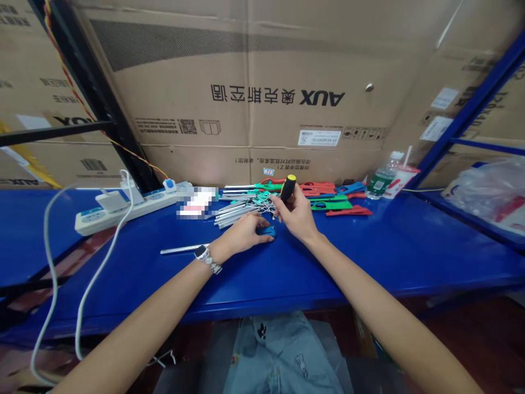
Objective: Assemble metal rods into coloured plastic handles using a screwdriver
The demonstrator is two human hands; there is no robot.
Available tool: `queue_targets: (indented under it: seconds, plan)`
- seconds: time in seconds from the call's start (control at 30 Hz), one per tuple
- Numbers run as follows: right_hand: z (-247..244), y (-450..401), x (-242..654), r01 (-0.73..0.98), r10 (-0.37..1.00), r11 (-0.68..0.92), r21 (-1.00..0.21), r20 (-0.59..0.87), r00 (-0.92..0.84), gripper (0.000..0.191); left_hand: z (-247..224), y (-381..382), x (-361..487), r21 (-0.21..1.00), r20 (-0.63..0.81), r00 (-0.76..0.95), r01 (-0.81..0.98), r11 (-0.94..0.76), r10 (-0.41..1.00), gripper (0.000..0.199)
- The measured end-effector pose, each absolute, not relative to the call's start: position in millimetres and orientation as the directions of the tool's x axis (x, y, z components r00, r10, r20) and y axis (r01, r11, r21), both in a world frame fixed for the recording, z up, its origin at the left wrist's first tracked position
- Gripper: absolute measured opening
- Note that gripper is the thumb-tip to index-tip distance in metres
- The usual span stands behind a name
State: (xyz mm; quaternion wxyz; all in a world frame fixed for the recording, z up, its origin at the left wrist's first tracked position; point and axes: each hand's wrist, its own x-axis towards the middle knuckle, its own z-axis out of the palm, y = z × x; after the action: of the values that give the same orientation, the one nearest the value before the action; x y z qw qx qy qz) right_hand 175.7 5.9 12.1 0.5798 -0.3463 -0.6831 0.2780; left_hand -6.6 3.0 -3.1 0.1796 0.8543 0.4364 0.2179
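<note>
My left hand (246, 234) grips a blue plastic piece (267, 232) low over the blue table, its fingers around the near part. Just right of it, my right hand (296, 214) is closed on a screwdriver with a black and yellow handle (288, 187), which stands tilted upward; its tip is hard to make out. Beyond both hands lies a pile of silver metal tubes (235, 212) with small wire parts (264, 202). Green plastic handles (332, 206) and red ones (318, 187) are heaped behind and right of my right hand. A single metal tube (184, 249) lies left of my left hand.
A white power strip (135, 208) with cables stands at the left. A bottle (379, 183) and a cup with a straw (400, 180) are at the back right. Cardboard (266, 65) walls off the back of the table (328, 273). Blue shelf posts (471, 104) rise at the right.
</note>
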Motion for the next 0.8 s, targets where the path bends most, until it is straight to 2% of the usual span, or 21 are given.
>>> queue_targets:
  seconds: [0.4, 0.8]
  plan:
    - [13.8, 3.6, 171.1, 0.198, 0.804, 0.594, -0.78, 0.578, -0.138, 0.032, -3.7, 3.3, -5.4, 0.548, 0.198, 0.5, 0.657, -0.518, 0.843, 0.036]
    - [14.0, 2.9, 171.6, 0.3, 0.788, 0.611, -0.733, 0.599, -0.14, 0.032, -5.9, 4.2, -6.1, 0.521, 0.218, 0.494, 0.671, -0.528, 0.842, 0.037]
